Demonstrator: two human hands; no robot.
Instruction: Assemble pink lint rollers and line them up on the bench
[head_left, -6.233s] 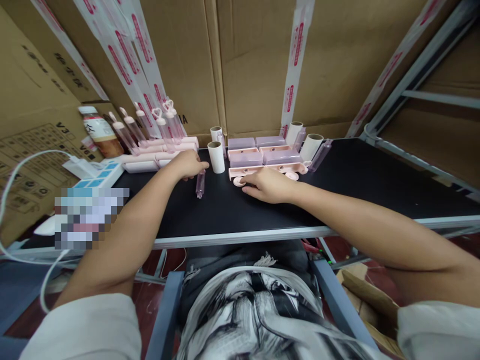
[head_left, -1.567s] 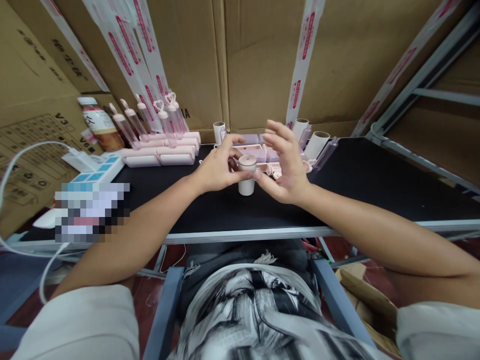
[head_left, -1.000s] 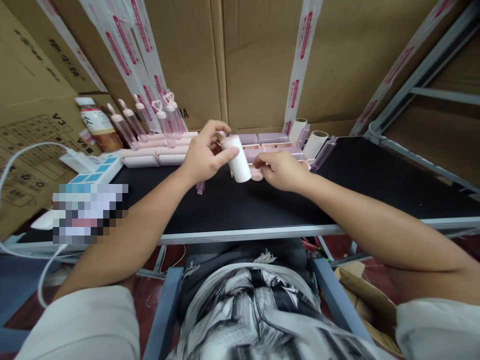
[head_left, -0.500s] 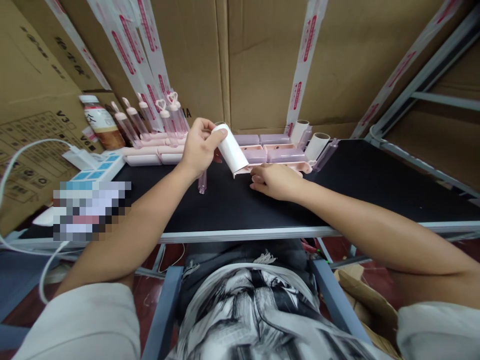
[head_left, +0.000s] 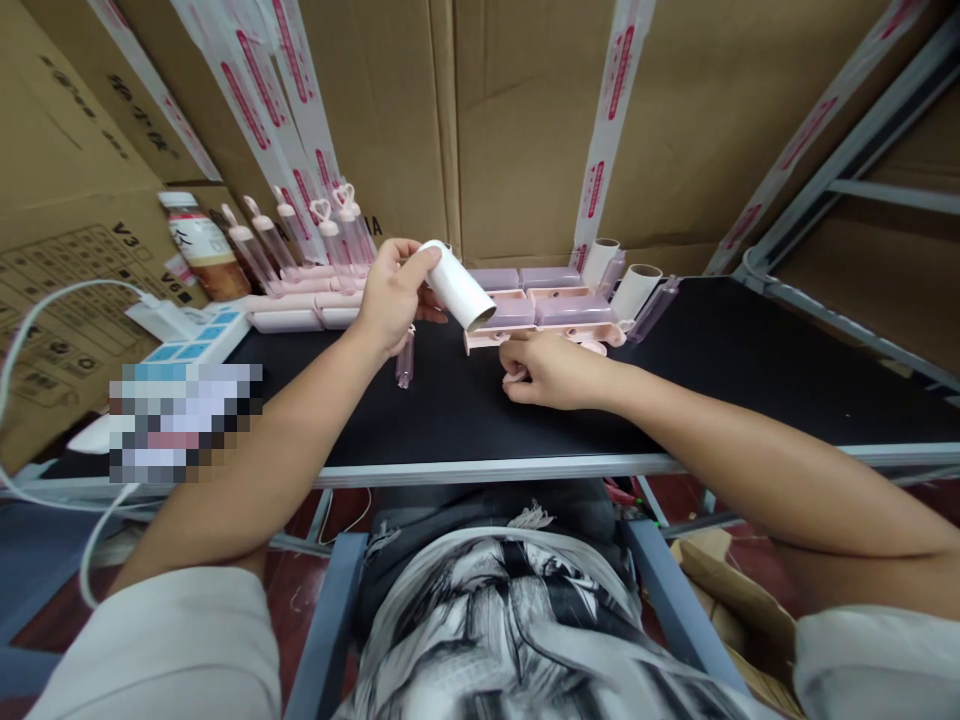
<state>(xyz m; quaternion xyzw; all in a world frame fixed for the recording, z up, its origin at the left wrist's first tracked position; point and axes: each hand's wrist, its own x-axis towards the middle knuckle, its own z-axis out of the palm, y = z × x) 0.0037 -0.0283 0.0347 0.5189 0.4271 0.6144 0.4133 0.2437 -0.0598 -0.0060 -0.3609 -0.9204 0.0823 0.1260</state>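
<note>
My left hand [head_left: 391,300] grips a hollow white paper roll [head_left: 459,284] near its upper end. The roll is tilted, its lower open end showing a brownish core toward the right. My right hand [head_left: 553,370] is closed low over the black table [head_left: 442,430], pinching a small pale pink piece [head_left: 514,377] mostly hidden by the fingers. Just behind that hand lies a long pink plastic tray-like part [head_left: 484,340], with another pink piece [head_left: 594,347] beside the wrist. A translucent purplish handle-like part [head_left: 405,362] stands below my left hand.
Purple-and-pink cases [head_left: 574,308] lie at the back, beside white rolls [head_left: 636,290] and a purplish part [head_left: 654,308]. Pink sets with upright clear handles [head_left: 341,235] stand back left. A drink bottle [head_left: 201,245] and a power strip [head_left: 196,340] are at far left. Cardboard [head_left: 525,130] walls the back.
The white roll has tipped further sideways, its lower end rising off the pink part. My right hand has shifted slightly toward me with the small pink piece now between its fingers.
</note>
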